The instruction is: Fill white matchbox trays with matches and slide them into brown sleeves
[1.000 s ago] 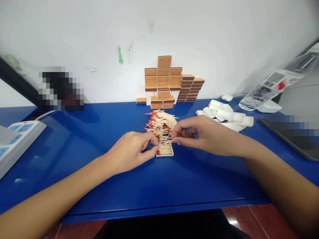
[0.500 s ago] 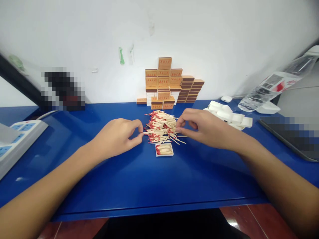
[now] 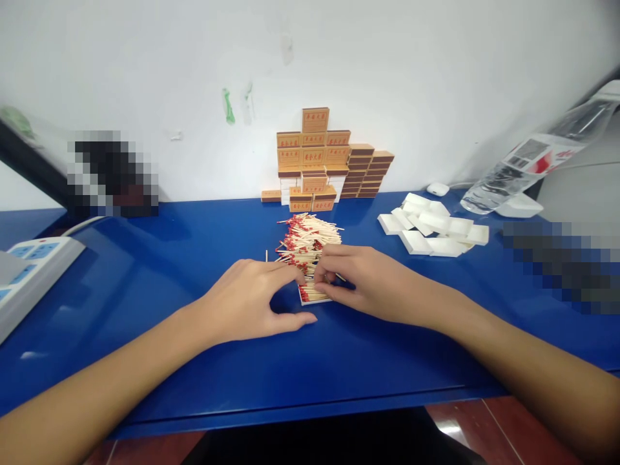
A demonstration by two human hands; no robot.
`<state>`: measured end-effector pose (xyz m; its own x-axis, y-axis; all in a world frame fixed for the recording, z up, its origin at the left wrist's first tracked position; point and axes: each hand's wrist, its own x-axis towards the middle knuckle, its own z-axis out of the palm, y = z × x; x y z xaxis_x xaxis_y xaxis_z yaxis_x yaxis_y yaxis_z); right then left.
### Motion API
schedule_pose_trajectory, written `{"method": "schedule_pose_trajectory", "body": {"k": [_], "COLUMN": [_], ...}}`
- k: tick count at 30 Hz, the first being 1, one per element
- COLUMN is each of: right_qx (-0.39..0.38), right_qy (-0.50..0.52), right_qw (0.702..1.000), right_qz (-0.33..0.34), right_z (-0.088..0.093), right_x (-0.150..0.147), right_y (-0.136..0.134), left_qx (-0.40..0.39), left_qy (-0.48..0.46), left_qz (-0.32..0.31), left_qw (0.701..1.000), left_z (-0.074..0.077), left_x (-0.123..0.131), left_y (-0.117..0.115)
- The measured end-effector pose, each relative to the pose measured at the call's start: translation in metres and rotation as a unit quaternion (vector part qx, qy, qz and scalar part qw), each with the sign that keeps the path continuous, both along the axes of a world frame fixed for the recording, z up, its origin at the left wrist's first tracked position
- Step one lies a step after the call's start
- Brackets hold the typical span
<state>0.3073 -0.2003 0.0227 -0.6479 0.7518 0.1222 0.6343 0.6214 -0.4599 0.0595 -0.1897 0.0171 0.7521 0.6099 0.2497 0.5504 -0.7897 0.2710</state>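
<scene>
A small white matchbox tray [image 3: 317, 301] with red-headed matches in it lies at the front of a loose match pile [image 3: 310, 236]. Over the tray's right part is my right hand [image 3: 371, 281], thumb and fingers pinched together; what is between the fingertips is hidden. My left hand [image 3: 252, 297] is open at the tray's left side, its index finger at the tray's upper left and its thumb stretched out just in front. One match [image 3: 266, 256] stands out behind the left hand, apart from the pile.
Behind the pile, orange matchboxes [image 3: 314, 157] are stacked against the wall. White matchbox trays [image 3: 415, 242] lie heaped at the right, near a clear plastic bottle [image 3: 523, 161]. A power strip [image 3: 48, 258] is at the left. The blue table's front edge [image 3: 310, 410] runs below my hands.
Both hands have moved from the pile's sides in to the tray. My left thumb and index finger have parted. My right hand stays pinched and now covers part of the tray.
</scene>
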Motion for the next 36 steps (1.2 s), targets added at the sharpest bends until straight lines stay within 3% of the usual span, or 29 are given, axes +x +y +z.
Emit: {"method": "schedule_pose_trajectory", "body": {"k": [8,16,23,30,36], "right_qx": [-0.009,0.061,0.028,-0.001,-0.022], "right_qy": [-0.006,-0.006,-0.019,-0.004,-0.004], "right_qw": [1.0,0.998,0.999,1.0,1.0], "right_qz": [0.002,-0.023,-0.024,0.031,0.017], "right_z": [-0.0024,-0.0052,-0.0042,-0.0017,0.0003], "right_x": [-0.0017,-0.0033,-0.0046,-0.0049,-0.0024], "right_y": [-0.0016,-0.0004,-0.0038,-0.0048,-0.0056], "left_qx": [0.001,-0.021,-0.027,-0.055,-0.055], "left_qy": [0.001,-0.004,0.012,0.02,0.024], "left_qz": [0.015,0.022,0.041,0.006,0.01], "left_qw": [1.0,1.0,0.999,0.998,0.998], "left_z": [-0.0028,-0.0025,-0.004,-0.0068,-0.0066], "left_x": [-0.0004,0.0019,0.0045,0.0047,0.0046], "left_y": [0.0045,0.0026,-0.0005,0.0014,0.0023]}}
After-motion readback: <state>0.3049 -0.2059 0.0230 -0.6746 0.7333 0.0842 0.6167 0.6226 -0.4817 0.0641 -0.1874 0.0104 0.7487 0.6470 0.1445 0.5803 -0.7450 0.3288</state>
